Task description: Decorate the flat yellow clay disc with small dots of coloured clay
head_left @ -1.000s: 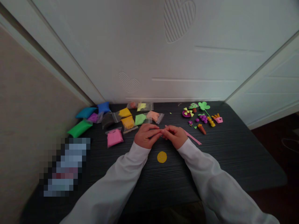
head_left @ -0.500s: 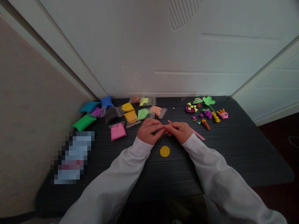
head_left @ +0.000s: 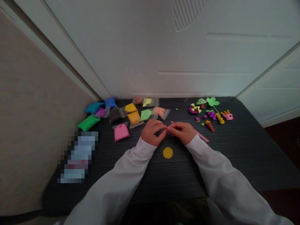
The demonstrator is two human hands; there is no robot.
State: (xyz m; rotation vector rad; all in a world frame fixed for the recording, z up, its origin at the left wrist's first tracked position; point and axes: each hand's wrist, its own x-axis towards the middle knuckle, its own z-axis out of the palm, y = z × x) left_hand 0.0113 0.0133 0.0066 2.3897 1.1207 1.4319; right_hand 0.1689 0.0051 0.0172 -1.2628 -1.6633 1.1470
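My left hand (head_left: 153, 132) and my right hand (head_left: 182, 132) meet fingertip to fingertip over the middle of the dark table. Both are closed in a pinch; whatever lies between the fingertips is too small and covered to make out. A thin pink clay strip (head_left: 202, 136) lies on the table, running partly beneath my right hand. Nearer to me, a flat yellow clay disc (head_left: 167, 152) rests below the two hands.
Bags of coloured clay, among them a pink one (head_left: 121, 132) and a green one (head_left: 89, 122), lie to the left. Small clay figures, such as a clover (head_left: 212, 102) and a cone (head_left: 210, 126), stand at right. A pixelated screen (head_left: 78, 157) lies at far left. A white panel (head_left: 150, 47) rises behind the dark table (head_left: 236, 156).
The whole view has shifted slightly, so everything sits a little further right. My hands keep their fingertips together, with small finger movements only.
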